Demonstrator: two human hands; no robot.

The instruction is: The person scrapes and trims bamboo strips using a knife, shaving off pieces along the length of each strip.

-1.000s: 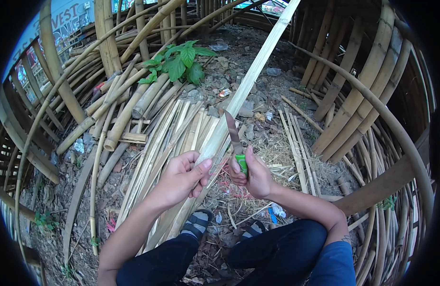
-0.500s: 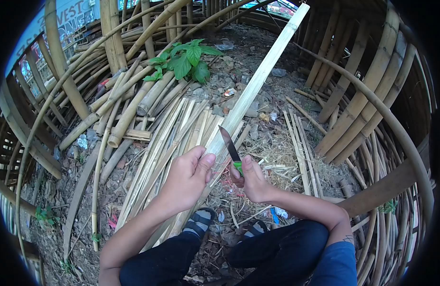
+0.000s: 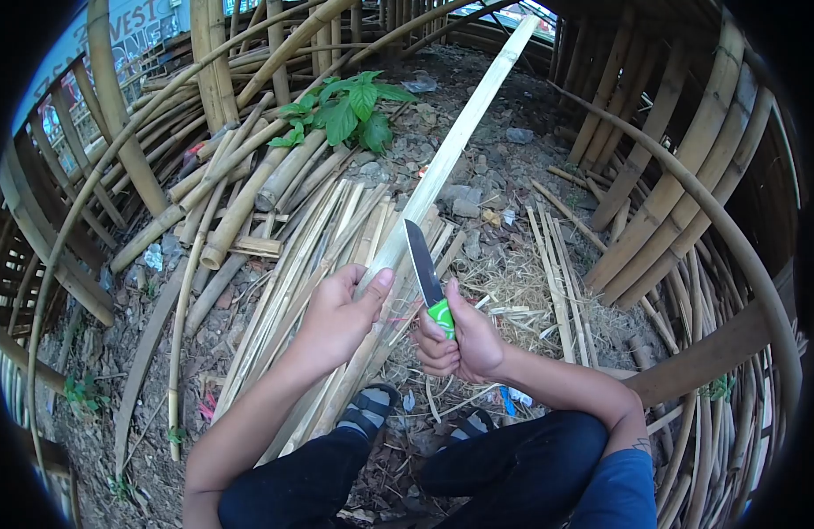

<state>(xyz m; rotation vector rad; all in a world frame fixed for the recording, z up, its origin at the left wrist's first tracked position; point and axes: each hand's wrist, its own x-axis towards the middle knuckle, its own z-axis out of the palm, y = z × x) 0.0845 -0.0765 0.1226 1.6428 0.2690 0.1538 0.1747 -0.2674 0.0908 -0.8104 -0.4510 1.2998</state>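
My left hand (image 3: 343, 316) is closed round the near end of a long, pale bamboo strip (image 3: 448, 152), thumb on top. The strip slants up and away to the right, its far end raised near the top of the view. In my right hand (image 3: 464, 339) is a knife (image 3: 424, 264) with a green and white handle, gripped in a fist. Its dark blade points up and slightly left, close beside the strip; whether it touches I cannot tell. Under both hands lies a pile of split bamboo strips (image 3: 292, 273) on the ground.
Cut bamboo poles (image 3: 275, 176) and a leafy green plant (image 3: 349, 110) are at the upper left. Pale shavings (image 3: 512, 286) litter the ground right of centre. Curved bamboo poles (image 3: 680, 185) stand on the right. My sandalled feet (image 3: 371, 406) are below my hands.
My left hand has drawn slightly down and left, and the strip's far end has swung left. The knife has turned, showing more of its blade and handle; my right fist shows more fingers.
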